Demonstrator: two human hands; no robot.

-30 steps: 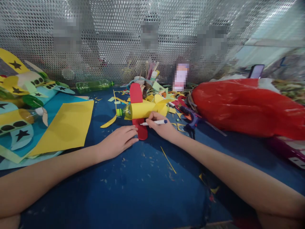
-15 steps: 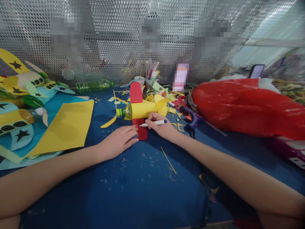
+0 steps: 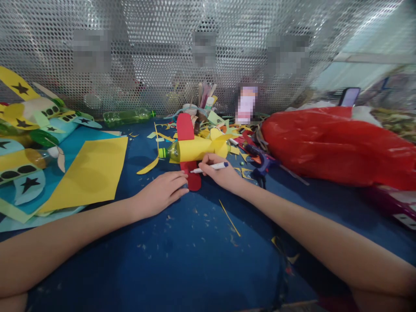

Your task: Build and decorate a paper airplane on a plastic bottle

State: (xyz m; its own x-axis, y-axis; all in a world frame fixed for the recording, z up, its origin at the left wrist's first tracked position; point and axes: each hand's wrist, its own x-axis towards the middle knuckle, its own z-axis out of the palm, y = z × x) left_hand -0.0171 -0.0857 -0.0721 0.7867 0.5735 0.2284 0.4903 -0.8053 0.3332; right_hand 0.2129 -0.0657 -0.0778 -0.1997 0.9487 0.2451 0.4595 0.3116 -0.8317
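Bottle plane (image 3: 198, 148) on worktop (image 3: 195, 268): red wings (image 3: 185, 127) and propeller (image 3: 149, 167) are attached; decoration appears unfinished. Right hand (image 3: 222, 175) clamps a marker (image 3: 219, 166) over the near wing (image 3: 195, 183); left hand (image 3: 159, 193) rests, fingers loosely apart.

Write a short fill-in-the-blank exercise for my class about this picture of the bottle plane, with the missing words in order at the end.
The left hand lies on the table, while the marker is held in the ____.
Both wings of the bottle plane are coloured ____.
The cap on the plane's bottle is ____.
The black shape on the light-blue paper wing at far left is a ____.

Missing words: right hand; red; green; star.
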